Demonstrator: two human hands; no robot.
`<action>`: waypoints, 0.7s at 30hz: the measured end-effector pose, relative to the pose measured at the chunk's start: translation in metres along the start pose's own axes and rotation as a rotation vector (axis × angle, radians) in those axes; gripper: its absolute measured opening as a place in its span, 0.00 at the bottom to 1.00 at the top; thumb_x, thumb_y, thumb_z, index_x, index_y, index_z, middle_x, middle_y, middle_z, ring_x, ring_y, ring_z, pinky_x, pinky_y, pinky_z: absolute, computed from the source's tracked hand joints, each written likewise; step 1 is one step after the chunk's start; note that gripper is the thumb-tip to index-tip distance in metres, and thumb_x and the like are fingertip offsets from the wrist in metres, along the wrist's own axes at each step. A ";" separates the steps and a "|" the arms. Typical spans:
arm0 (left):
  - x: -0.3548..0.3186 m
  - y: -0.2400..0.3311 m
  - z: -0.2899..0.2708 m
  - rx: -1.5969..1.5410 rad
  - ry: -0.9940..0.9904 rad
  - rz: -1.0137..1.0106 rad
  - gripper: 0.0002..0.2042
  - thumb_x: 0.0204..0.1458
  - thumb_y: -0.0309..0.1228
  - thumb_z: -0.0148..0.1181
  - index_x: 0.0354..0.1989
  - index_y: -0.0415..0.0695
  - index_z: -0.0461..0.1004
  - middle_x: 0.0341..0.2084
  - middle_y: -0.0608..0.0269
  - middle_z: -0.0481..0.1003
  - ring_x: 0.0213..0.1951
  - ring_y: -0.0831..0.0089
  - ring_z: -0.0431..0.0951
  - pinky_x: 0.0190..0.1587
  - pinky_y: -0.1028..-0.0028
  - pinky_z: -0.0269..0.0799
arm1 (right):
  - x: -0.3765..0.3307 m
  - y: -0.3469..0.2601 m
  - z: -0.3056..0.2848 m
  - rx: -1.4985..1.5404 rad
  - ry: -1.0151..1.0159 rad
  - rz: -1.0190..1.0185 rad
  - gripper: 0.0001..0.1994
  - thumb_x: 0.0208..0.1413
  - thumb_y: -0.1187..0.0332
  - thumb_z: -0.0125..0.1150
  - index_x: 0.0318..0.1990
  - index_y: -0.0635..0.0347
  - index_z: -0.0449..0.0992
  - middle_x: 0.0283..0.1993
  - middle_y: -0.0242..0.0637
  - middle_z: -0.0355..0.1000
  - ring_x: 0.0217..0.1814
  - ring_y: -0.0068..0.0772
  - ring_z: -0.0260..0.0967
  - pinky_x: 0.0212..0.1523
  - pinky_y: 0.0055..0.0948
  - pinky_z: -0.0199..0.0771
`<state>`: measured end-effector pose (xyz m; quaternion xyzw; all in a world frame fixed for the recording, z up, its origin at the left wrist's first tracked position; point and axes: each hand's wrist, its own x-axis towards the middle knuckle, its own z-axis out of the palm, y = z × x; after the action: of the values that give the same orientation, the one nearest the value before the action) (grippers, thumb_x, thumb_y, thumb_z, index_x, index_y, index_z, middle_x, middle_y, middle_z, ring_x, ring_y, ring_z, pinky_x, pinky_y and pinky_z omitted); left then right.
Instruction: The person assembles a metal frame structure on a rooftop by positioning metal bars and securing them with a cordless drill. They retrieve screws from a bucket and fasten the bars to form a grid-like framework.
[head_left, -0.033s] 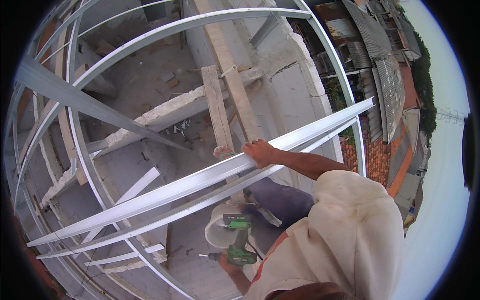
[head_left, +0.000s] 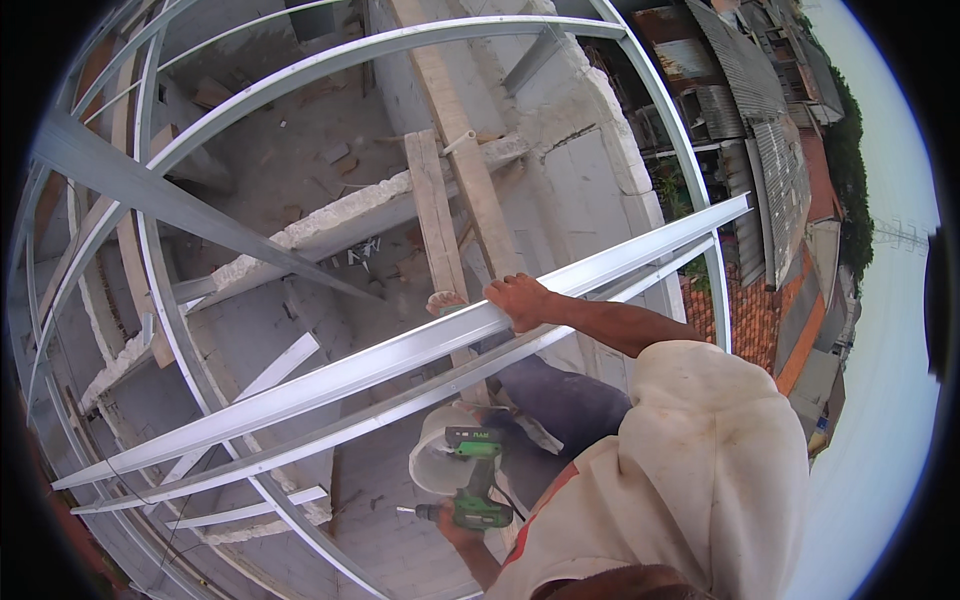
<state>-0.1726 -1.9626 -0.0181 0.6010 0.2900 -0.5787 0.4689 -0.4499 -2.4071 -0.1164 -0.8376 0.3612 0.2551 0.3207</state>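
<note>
My right hand (head_left: pixel 517 302), its fingers curled over the edge, grips a long silvery metal channel (head_left: pixel 400 345). That channel slants from the lower left to the upper right, above a second metal rail (head_left: pixel 390 405). Lower down, my left hand (head_left: pixel 462 527) is closed round a green and black cordless drill (head_left: pixel 480 490). The drill's bit points left and touches nothing. A white bucket (head_left: pixel 430 460) shows behind the drill, partly hidden by it. My foot (head_left: pixel 445 302) is just beyond the channel, beside a wooden plank.
Curved metal roof members (head_left: pixel 380 45) cross the view at the top and left. Wooden planks (head_left: pixel 460 150) rest across rough-topped block walls (head_left: pixel 340 215). Far below lies a floor with rubble (head_left: pixel 340 155). Neighbouring tiled roofs (head_left: pixel 740 315) stand at the right.
</note>
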 end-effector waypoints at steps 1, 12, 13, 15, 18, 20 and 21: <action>-0.004 0.005 0.013 -0.015 0.010 0.006 0.17 0.53 0.37 0.57 0.45 0.38 0.73 0.37 0.52 0.78 0.37 0.57 0.83 0.41 0.57 0.81 | 0.007 0.004 -0.012 -0.004 0.029 0.001 0.38 0.34 0.68 0.78 0.56 0.62 0.65 0.53 0.49 0.72 0.54 0.56 0.74 0.54 0.51 0.76; -0.008 0.005 0.025 -0.034 0.060 0.128 0.12 0.51 0.36 0.61 0.40 0.44 0.72 0.34 0.55 0.77 0.34 0.59 0.82 0.37 0.58 0.82 | 0.167 0.108 -0.126 -0.178 0.211 0.025 0.36 0.32 0.72 0.78 0.52 0.62 0.64 0.50 0.49 0.74 0.53 0.60 0.75 0.54 0.49 0.78; -0.005 0.001 0.018 0.069 0.040 0.187 0.12 0.51 0.35 0.61 0.40 0.43 0.72 0.34 0.55 0.77 0.35 0.59 0.82 0.37 0.57 0.83 | 0.181 0.116 -0.131 -0.194 0.242 0.027 0.37 0.31 0.73 0.78 0.53 0.62 0.63 0.50 0.49 0.74 0.53 0.60 0.75 0.54 0.49 0.78; -0.002 -0.009 0.005 0.165 0.049 0.262 0.12 0.51 0.34 0.61 0.40 0.42 0.72 0.34 0.55 0.77 0.35 0.59 0.83 0.38 0.57 0.83 | 0.202 0.118 -0.151 -0.215 0.174 0.107 0.40 0.30 0.73 0.79 0.55 0.62 0.62 0.51 0.50 0.75 0.53 0.61 0.75 0.55 0.49 0.78; -0.010 -0.005 0.011 0.083 0.113 0.242 0.11 0.52 0.33 0.60 0.40 0.41 0.72 0.34 0.55 0.78 0.34 0.60 0.83 0.38 0.59 0.83 | 0.226 0.130 -0.162 -0.222 0.143 0.139 0.41 0.31 0.74 0.79 0.57 0.59 0.62 0.54 0.49 0.74 0.57 0.58 0.74 0.55 0.52 0.77; -0.015 0.002 0.021 0.017 0.169 0.200 0.09 0.52 0.32 0.59 0.38 0.40 0.73 0.34 0.54 0.77 0.33 0.62 0.82 0.37 0.62 0.83 | 0.232 0.128 -0.167 -0.188 0.093 0.142 0.40 0.33 0.74 0.79 0.58 0.56 0.62 0.57 0.46 0.73 0.60 0.56 0.73 0.57 0.54 0.76; -0.019 0.005 0.029 -0.001 0.171 0.204 0.09 0.52 0.30 0.59 0.39 0.40 0.74 0.34 0.56 0.78 0.34 0.64 0.82 0.38 0.64 0.81 | 0.230 0.125 -0.170 -0.177 0.062 0.147 0.40 0.33 0.73 0.79 0.58 0.56 0.62 0.58 0.46 0.72 0.61 0.56 0.72 0.57 0.54 0.76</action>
<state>-0.1833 -1.9873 0.0049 0.6741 0.2666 -0.4746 0.4992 -0.3728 -2.6978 -0.1997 -0.8414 0.4074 0.2829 0.2147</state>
